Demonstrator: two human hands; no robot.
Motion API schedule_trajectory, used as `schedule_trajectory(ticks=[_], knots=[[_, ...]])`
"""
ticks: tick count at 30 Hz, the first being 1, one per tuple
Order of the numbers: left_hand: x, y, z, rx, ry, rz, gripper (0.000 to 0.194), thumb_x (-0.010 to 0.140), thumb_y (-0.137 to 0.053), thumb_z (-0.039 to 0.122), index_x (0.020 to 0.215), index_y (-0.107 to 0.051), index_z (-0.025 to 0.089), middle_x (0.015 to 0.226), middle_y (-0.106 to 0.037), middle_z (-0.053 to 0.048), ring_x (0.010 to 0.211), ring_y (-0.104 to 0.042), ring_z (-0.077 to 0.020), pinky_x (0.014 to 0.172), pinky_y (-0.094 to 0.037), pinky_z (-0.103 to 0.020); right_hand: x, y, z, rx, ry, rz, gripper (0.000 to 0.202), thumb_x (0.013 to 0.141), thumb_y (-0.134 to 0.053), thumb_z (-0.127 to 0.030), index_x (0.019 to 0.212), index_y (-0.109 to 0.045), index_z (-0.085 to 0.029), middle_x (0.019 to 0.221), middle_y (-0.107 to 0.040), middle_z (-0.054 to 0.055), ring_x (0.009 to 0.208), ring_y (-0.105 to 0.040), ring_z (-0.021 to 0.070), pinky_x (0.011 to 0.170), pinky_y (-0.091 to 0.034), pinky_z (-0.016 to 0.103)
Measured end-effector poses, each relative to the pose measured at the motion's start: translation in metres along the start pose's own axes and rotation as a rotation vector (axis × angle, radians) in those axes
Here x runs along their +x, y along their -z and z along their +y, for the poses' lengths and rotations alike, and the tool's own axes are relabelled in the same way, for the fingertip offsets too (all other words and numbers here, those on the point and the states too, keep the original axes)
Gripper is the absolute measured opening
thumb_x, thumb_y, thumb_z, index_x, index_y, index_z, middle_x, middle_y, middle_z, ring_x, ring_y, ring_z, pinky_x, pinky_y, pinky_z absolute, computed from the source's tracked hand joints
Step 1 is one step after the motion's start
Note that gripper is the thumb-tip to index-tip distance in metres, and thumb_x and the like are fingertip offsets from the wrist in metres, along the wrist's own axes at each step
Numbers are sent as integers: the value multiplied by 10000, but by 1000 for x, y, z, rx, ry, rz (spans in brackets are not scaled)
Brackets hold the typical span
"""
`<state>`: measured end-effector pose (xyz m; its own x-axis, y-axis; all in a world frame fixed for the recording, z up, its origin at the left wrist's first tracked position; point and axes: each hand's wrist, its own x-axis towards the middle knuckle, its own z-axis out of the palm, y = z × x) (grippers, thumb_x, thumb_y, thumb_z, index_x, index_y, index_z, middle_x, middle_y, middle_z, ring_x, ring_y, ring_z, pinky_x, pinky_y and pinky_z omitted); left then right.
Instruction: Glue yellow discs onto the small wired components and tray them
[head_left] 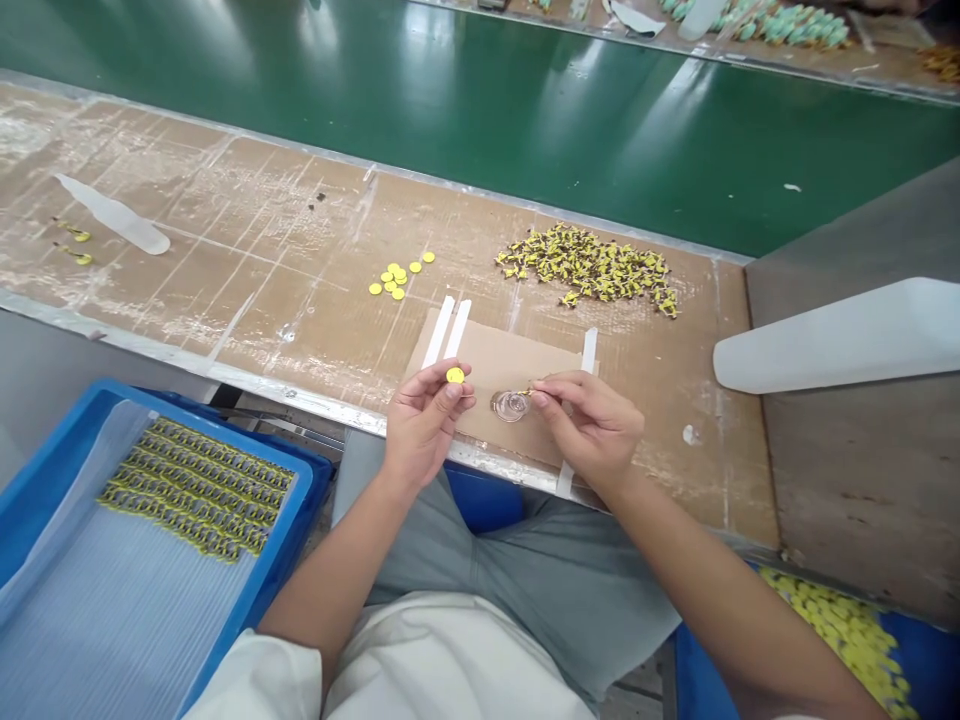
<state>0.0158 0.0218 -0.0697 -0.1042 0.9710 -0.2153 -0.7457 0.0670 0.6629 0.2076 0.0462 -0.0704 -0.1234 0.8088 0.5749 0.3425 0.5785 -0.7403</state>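
Head view, left hand: The left hand (424, 420) pinches a yellow disc (455, 376) between thumb and fingers, raised above the near edge of the worktop (262, 230).
Head view, right hand: The right hand (592, 420) grips a small yellow-and-dark piece (527, 391) at its fingertips, which largely hide it.
Clear dish: The round clear dish (511, 406) lies on a cardboard sheet (517, 355) between the hands; the small piece is at its right rim, though contact cannot be told. Its contents are not identifiable.
Step in hand: Judged from this pose, the small piece is being worked at the dish while the disc is held ready.
Next move: Bringing piece and disc together would seem to call for a light pinch, the disc's face kept exposed and the fingertips clear of the meeting point.
Supply: Loose discs (394, 278) lie beyond the left hand; a pile of small pieces (589, 265) lies beyond the right.
Blue tray: At lower left, the tray (304, 487) bears yellow-and-dark items (195, 480) in rows.
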Motion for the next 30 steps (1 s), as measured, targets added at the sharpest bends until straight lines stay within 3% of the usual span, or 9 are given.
schedule_trajectory(ticks=[30], knots=[[0, 3, 0, 24, 4, -4, 263, 742, -813, 256, 997, -754, 232, 982, -730, -35, 701, -641, -64, 702, -555, -190, 3, -1, -4, -59, -2, -80, 110, 824, -704, -169, 911, -733, -231, 824, -723, 58, 744, -690, 184, 652, -577, 308]])
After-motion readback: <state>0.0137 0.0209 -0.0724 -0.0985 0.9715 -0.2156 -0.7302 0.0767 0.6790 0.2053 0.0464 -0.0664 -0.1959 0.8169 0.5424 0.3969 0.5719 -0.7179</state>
